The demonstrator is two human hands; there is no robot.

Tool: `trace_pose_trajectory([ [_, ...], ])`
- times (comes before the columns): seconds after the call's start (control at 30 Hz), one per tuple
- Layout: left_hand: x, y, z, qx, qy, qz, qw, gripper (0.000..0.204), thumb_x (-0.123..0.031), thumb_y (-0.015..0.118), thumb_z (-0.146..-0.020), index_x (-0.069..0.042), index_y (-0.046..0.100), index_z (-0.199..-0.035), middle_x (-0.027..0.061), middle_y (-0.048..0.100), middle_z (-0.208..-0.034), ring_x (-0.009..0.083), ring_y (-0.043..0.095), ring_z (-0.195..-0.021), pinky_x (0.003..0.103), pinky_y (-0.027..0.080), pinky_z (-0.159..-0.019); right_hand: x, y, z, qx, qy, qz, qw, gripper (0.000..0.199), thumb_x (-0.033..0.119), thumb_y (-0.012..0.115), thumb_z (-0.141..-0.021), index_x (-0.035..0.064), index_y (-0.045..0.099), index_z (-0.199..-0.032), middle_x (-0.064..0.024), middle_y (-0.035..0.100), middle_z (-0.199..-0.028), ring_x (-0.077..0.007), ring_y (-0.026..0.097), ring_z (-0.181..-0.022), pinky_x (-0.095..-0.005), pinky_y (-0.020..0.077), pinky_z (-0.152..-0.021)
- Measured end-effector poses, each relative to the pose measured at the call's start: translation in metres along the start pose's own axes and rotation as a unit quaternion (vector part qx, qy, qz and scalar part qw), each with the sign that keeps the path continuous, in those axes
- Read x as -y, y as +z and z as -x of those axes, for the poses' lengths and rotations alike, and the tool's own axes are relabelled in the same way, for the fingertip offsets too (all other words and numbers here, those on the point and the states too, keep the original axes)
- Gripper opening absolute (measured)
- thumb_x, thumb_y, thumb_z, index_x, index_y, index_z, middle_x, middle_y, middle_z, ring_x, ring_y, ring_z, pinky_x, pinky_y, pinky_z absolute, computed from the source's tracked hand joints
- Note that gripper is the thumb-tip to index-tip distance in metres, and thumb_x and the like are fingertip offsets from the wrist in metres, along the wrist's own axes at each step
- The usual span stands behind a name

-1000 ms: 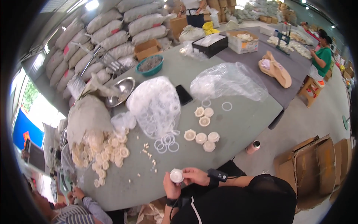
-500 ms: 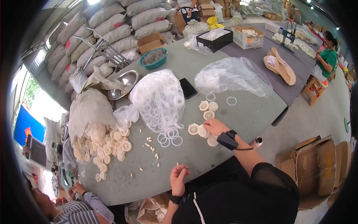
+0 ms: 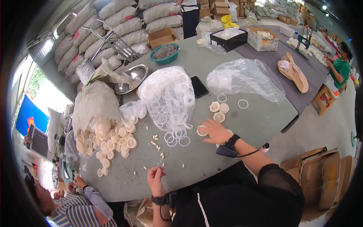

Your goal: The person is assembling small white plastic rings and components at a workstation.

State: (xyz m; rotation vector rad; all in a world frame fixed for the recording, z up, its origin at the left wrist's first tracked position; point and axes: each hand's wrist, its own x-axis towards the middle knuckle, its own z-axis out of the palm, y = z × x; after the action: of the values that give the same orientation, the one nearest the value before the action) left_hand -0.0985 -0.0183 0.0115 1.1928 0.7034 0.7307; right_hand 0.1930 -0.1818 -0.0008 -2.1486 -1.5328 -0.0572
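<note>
- Cap (image 3: 200, 132), cream, round: on the counter (image 3: 206, 155), right at the fingertips of the right hand (image 3: 218, 132), partly covered by them.
- Right fingers (image 3: 209, 124): spread wide, palm down. From where I stand, can't tell if they actually touch the cap.
- Left hand (image 3: 155, 181): fingers bunched, thumb close in, near the counter's edge. Can't tell if anything's pinched in there.
- Three more caps (image 3: 219, 117) sit just beyond the right fingers. Another pokes out past the knuckles, mostly hidden.
- Small cream pegs (image 3: 162, 155) lie scattered just ahead of the left fingers.
- Clear rings (image 3: 178, 136) lie between the two hands, a bit farther out; bag of rings (image 3: 166, 94) beyond them.
- Handling, my guess: cap is light, stiff plastic, maybe a bit slick, not fragile. Grab by opposite sides of the rim, thumb against fingers. Pegs look small enough to roll; fingertip pinch.
</note>
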Motion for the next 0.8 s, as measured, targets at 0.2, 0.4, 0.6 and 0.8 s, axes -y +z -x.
trace_pose_trajectory([
  [0.2, -0.011, -0.002, 0.003, 0.001, 0.033, -0.049, 0.998, 0.005, -0.006, 0.053, -0.081, -0.002, 0.054, -0.084, 0.0065, 0.057, -0.077, 0.0112, 0.053, -0.062, 0.024, 0.045, -0.061, -0.005, 0.011, -0.005, 0.069, -0.050, 0.087, 0.993, 0.042, 0.016, 0.057, -0.069, 0.0176, 0.051, -0.111, -0.0101, 0.045, -0.117, -0.0299, 0.037, -0.113, -0.0474, 0.0312, -0.089],
  [0.4, -0.032, -0.052, -0.019, -0.049, 0.077, -0.150, 0.985, 0.006, -0.004, 0.052, -0.081, 0.000, 0.054, -0.085, 0.0065, 0.057, -0.077, 0.0099, 0.054, -0.064, 0.024, 0.046, -0.060, -0.007, -0.035, 0.013, -0.138, -0.024, -0.014, 0.990, 0.024, 0.007, 0.054, -0.068, 0.0068, 0.055, -0.093, -0.0130, 0.052, -0.099, -0.0296, 0.049, -0.093, -0.0420, 0.0378, -0.081],
  [0.6, -0.069, -0.127, -0.059, -0.151, 0.102, -0.412, 0.893, 0.019, -0.007, 0.059, -0.074, 0.001, 0.054, -0.090, 0.0082, 0.058, -0.081, 0.0128, 0.055, -0.064, 0.024, 0.045, -0.061, 0.040, -0.018, 0.066, -0.028, 0.118, -0.215, 0.969, 0.010, 0.012, 0.055, -0.075, 0.0051, 0.059, -0.079, -0.0109, 0.055, -0.066, -0.0275, 0.054, -0.062, -0.0329, 0.0437, -0.056],
  [0.8, -0.073, -0.131, -0.130, -0.126, 0.239, -0.587, 0.763, 0.053, -0.020, 0.070, -0.062, 0.000, 0.048, -0.107, 0.0164, 0.048, -0.108, 0.0283, 0.046, -0.101, 0.035, 0.039, -0.085, 0.070, 0.015, 0.079, -0.007, 0.060, -0.219, 0.974, 0.009, 0.014, 0.057, -0.073, 0.0058, 0.061, -0.076, -0.0073, 0.055, -0.062, -0.0204, 0.054, -0.052, -0.0285, 0.0407, -0.048],
])
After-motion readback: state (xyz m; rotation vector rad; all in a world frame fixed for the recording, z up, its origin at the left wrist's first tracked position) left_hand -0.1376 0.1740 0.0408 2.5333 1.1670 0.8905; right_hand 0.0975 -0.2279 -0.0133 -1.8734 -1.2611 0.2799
